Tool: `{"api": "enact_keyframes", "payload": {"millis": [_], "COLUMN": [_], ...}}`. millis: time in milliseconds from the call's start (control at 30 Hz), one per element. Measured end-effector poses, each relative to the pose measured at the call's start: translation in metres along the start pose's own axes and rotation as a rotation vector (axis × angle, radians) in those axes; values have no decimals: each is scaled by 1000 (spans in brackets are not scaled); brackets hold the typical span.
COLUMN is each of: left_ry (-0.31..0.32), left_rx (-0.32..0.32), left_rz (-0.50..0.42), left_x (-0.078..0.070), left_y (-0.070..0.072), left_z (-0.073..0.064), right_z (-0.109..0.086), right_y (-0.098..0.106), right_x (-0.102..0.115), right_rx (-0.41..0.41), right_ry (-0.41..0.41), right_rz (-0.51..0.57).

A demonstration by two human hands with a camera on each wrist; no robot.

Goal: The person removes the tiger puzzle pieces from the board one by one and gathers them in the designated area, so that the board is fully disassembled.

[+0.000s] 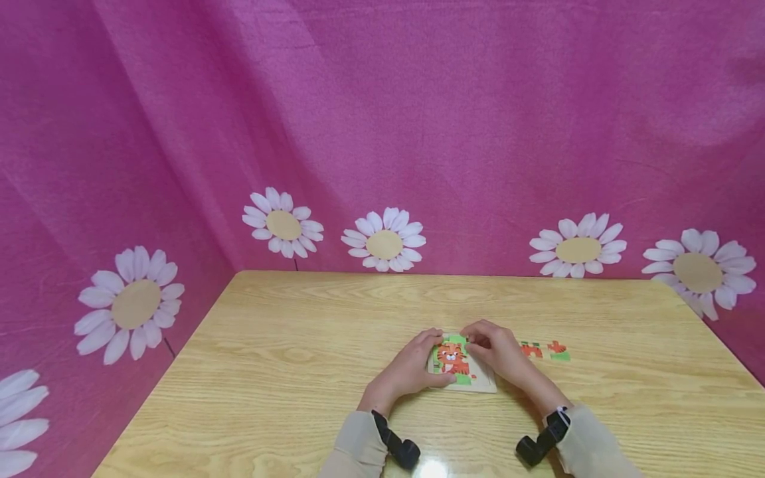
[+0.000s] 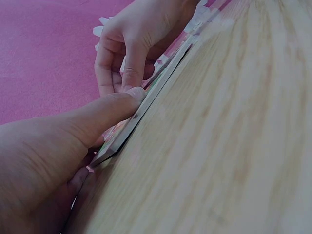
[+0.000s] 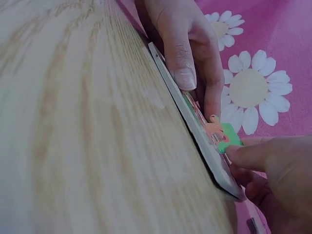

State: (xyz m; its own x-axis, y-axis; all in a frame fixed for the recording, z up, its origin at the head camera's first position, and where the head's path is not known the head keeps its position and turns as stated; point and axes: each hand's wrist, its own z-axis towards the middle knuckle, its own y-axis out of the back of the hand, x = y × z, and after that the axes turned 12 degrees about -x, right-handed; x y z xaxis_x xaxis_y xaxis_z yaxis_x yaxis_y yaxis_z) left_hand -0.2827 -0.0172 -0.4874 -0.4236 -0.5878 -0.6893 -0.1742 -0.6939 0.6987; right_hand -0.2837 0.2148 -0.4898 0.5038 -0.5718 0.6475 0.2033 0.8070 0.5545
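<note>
A wooden puzzle board (image 1: 485, 383) lies on the table, partly filled with pieces that form an orange tiger on green. My left hand (image 1: 411, 366) holds the board's left side, its thumb along the near edge and its fingers toward the far edge. Above the right part of the board, my right hand (image 1: 501, 352) pinches a green and orange puzzle piece (image 3: 231, 135) between thumb and fingers. In the right wrist view this piece stands tilted over the board; whether it touches the other pieces I cannot tell. The right hand hides part of the board in the head view.
Several loose puzzle pieces (image 1: 531, 350) in orange and green lie on the table to the right of my right hand. The wood-grain table (image 1: 299, 345) reaches back to a pink curtain (image 1: 418, 133) with white daisies, which also runs along the left side.
</note>
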Motion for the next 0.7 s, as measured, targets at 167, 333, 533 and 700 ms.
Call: {"api": "enact_keyframes", "payload": {"millis": [167,333,533,700], "left_ry": [-1,5,9,7], "left_rx": [5,12,13,10], "left_rz": [-9,-10,-2,-1], "left_x": [0,1,1,0], "left_y": [-1,-1,1,1], "left_z": [1,0,-1,-1], "right_z": [-2,-3,-3,-4], "right_y": [3,3,3,3], "right_x": [1,2,3,3], "right_rx": [-15,-41,-55,-82], "right_ry": [-16,-19,32,53], "right_rz": [-11,3,14,25]}}
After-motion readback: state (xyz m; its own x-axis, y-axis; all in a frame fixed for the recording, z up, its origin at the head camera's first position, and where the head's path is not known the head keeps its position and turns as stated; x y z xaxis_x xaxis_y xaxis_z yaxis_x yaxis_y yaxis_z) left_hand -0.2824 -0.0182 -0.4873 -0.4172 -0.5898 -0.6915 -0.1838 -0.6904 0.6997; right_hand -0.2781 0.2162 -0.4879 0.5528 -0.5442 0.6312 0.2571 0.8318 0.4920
